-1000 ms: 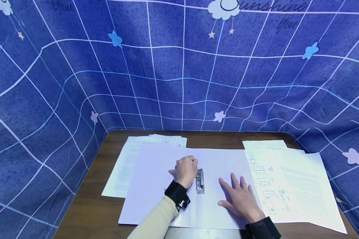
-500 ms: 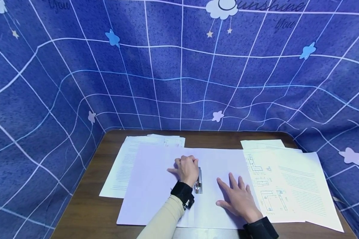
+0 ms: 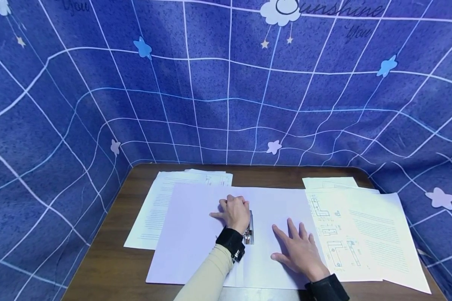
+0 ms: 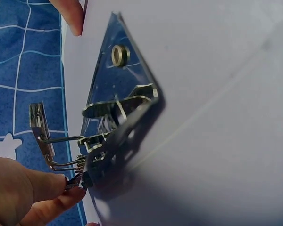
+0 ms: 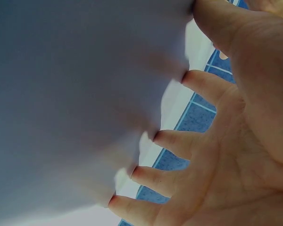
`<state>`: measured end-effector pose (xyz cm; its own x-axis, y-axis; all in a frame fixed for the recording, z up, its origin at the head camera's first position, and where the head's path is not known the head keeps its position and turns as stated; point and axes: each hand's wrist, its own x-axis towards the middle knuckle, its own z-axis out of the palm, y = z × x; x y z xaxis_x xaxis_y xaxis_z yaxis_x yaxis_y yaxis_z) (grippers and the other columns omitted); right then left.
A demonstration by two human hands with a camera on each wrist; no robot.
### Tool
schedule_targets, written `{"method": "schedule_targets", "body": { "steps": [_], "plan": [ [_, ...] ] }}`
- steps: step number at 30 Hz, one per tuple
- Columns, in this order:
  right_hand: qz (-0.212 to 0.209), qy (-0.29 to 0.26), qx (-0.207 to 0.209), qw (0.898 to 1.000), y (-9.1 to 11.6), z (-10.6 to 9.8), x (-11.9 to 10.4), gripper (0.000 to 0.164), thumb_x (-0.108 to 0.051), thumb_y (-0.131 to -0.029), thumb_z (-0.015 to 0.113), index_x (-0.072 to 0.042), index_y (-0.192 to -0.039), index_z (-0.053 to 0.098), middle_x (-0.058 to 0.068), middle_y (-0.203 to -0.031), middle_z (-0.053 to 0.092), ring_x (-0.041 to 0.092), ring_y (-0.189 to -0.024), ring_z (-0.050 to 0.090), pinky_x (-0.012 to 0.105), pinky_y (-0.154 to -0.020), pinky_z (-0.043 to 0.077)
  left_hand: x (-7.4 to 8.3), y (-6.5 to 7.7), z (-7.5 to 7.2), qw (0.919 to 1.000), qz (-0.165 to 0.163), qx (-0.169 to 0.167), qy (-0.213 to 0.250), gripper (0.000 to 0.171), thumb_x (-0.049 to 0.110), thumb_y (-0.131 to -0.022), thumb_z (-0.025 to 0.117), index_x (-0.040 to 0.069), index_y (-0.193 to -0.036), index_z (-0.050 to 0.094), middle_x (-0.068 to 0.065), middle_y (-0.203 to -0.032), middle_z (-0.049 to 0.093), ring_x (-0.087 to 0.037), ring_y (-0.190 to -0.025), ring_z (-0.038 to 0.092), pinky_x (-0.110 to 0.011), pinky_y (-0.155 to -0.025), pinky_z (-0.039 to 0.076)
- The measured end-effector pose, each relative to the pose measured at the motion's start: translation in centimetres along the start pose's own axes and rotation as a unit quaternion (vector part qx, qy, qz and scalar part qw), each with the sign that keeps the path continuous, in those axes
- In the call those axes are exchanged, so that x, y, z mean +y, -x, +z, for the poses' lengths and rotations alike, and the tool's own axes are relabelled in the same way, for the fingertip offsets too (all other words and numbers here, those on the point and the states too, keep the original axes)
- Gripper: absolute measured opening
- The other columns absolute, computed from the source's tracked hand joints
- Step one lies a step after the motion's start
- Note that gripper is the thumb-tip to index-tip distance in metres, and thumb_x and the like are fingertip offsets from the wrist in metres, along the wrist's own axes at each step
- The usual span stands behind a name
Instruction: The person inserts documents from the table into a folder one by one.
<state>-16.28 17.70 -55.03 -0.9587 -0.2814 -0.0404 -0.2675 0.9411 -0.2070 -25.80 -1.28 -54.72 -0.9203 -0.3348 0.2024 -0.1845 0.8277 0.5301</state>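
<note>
A white folder (image 3: 196, 238) lies spread flat, with a shiny metal clip (image 3: 249, 237) near its middle. Over the clip's far part is my left hand (image 3: 236, 214), covering it from the head camera. In the left wrist view, thumb and fingertip pinch a small metal tab (image 4: 74, 181) at the end of the clip. Beside that tab, a flat metal bar (image 4: 40, 127) stands raised on thin wire arms above the clip's base. My right hand (image 3: 302, 254) rests on the folder's right side, fingers spread, its fingertips (image 5: 118, 203) touching the surface.
Printed sheets (image 3: 145, 221) stick out from under the folder's left side. More sheets with drawings and text (image 3: 380, 238) lie at the right, against the folder's edge. Everything is on a brown wooden table (image 3: 105, 255), with a blue patterned cloth (image 3: 211, 104) hanging behind.
My left hand has moved slightly right, over the clip. A metal part now shows raised at the clip's near end. The right hand has stayed in place on the folder.
</note>
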Motion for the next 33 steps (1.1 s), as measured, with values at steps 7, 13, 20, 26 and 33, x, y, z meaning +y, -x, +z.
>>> {"method": "schedule_targets", "body": {
  "steps": [7, 13, 20, 26, 33],
  "plan": [
    [0.004, 0.0, -0.002, 1.0, 0.0, 0.2, 0.0, 0.087, -0.067, -0.078, 0.076, -0.022, -0.15, 0.055, 0.032, -0.157, 0.037, 0.068, -0.137, 0.03, 0.084, -0.098, 0.03, -0.5, 0.3, -0.7, 0.9996, 0.014, -0.023, 0.013, 0.022, 0.034, -0.096, 0.072, 0.019, -0.08, 0.076, -0.013, -0.102, 0.065, -0.042, -0.117, 0.052, -0.093, -0.094, 0.014],
    [0.001, -0.007, 0.001, 1.0, 0.1, 0.5, 0.1, 0.087, -0.067, -0.078, 0.075, -0.021, -0.149, 0.056, 0.032, -0.157, 0.038, 0.068, -0.137, 0.03, 0.084, -0.098, 0.031, -2.6, 1.4, -2.5, 0.9938, 0.068, -0.076, 0.044, 0.031, 0.042, -0.102, 0.06, 0.015, -0.107, 0.076, -0.013, -0.121, 0.066, -0.04, -0.125, 0.053, -0.087, -0.101, 0.017],
    [-0.004, -0.01, 0.005, 1.0, 0.2, 0.1, 0.4, 0.086, -0.065, -0.078, 0.076, -0.022, -0.15, 0.055, 0.031, -0.157, 0.037, 0.068, -0.138, 0.028, 0.084, -0.099, 0.03, -6.3, 3.7, -5.4, 0.9677, 0.208, -0.137, 0.041, 0.038, 0.033, -0.096, 0.07, 0.004, -0.12, 0.072, -0.029, -0.139, 0.057, -0.049, -0.138, 0.045, -0.075, -0.112, 0.022],
    [-0.011, -0.006, 0.008, 1.0, 0.1, -0.2, 0.5, 0.087, -0.065, -0.078, 0.077, -0.022, -0.15, 0.055, 0.032, -0.157, 0.037, 0.068, -0.138, 0.029, 0.083, -0.098, 0.03, -8.2, 5.9, -7.0, 0.954, 0.235, -0.186, -0.006, 0.056, 0.043, -0.091, 0.074, 0.003, -0.13, 0.068, -0.037, -0.151, 0.041, -0.057, -0.144, 0.031, -0.077, -0.111, 0.021],
    [-0.008, -0.019, 0.005, 1.0, 0.2, 0.1, 0.3, 0.087, -0.064, -0.078, 0.077, -0.022, -0.15, 0.055, 0.032, -0.158, 0.036, 0.068, -0.138, 0.027, 0.084, -0.099, 0.029, -9.1, 7.1, -6.9, 0.949, 0.238, -0.204, -0.031, 0.079, 0.051, -0.081, 0.082, 0.004, -0.142, 0.061, -0.042, -0.156, 0.027, -0.058, -0.147, 0.021, -0.073, -0.115, 0.02]
  ]
}}
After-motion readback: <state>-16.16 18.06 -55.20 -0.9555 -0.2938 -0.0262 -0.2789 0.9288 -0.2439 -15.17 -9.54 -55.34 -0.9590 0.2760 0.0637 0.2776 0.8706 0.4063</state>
